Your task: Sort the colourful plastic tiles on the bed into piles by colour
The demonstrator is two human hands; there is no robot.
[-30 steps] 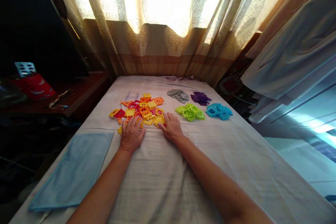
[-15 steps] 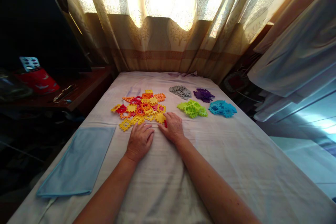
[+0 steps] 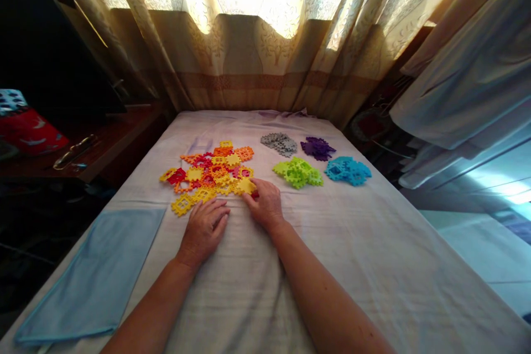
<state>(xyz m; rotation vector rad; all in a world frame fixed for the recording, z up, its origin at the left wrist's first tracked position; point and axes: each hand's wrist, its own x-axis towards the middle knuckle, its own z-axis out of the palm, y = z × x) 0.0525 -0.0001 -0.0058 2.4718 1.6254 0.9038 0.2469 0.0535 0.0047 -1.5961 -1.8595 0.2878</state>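
Note:
A loose heap of flat toothed plastic building pieces [image 3: 207, 172], red, orange and yellow, lies left of the middle of the bed-like surface. At the heap's near right edge, my right hand [image 3: 265, 203] pinches a yellow toothed piece [image 3: 244, 186] between thumb and fingers; a bit of red shows beside the thumb. My left hand [image 3: 204, 228] rests palm down on the sheet, fingers stretched out, its fingertips by the yellow square pieces [image 3: 182, 204] at the near edge. It holds nothing that I can see.
Right of the heap lie sorted piles of similar pieces: grey [image 3: 279, 144], purple [image 3: 317, 148], lime green [image 3: 297, 172] and blue [image 3: 347, 170]. A light blue cloth pouch [image 3: 95, 271] lies at the near left. Beyond hangs a curtain [image 3: 249, 61]; a brown desk [image 3: 124, 135] stands at left.
The view has shifted slightly, so things sit further left in it. My right thumb and fingers have closed on the edge of the yellow piece. My left hand stays flat near the heap.

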